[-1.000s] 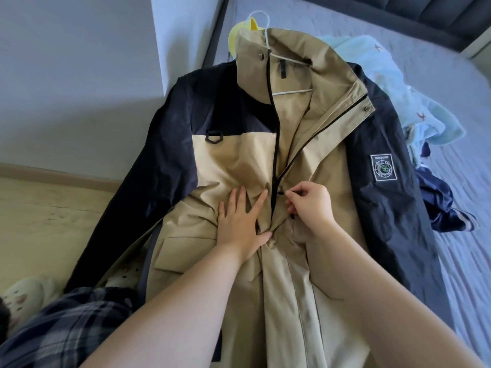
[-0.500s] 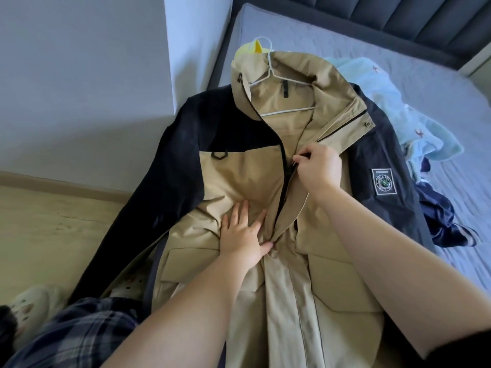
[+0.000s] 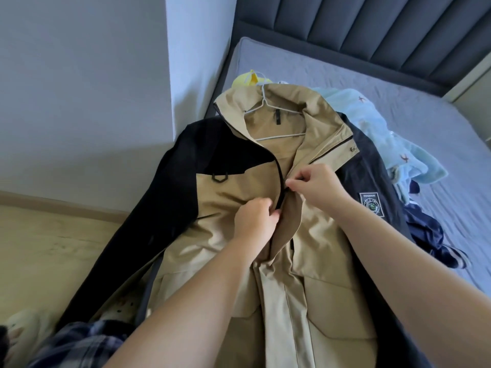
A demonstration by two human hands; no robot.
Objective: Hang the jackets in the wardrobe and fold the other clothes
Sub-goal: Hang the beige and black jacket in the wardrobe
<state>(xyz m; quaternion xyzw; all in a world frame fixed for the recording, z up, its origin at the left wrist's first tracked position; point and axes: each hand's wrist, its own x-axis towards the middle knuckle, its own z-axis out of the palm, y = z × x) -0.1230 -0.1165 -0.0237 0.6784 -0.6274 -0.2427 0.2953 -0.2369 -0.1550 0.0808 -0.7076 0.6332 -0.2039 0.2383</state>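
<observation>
Head view, left to right. A wood floor meets a grey wall at a pale skirting board. At lower left lie a plaid garment and a pale slipper, both partly cut by the frame edge.

The jacket, tan with black sleeves and shoulders, lies face up across the edge of the bed, its left sleeve hanging toward the floor. A white hanger sits inside the collar, its hook pointing toward the headboard. A small black ring is fixed on the left chest panel. The front is zipped from the hem to mid-chest; above that the collar flaps lie apart.

The left hand is curled, gripping the tan front fabric just beside the black zip. The right hand, just above and to the right, pinches at the zip's upper end between thumb and forefinger; the slider itself is too small to make out. The two hands are near each other, not touching.

A square patch marks the right sleeve. A yellow item shows behind the collar. Beyond the right sleeve, on the grey sheet, lie a light blue cloth with small red marks and, nearer, a navy garment.
</observation>
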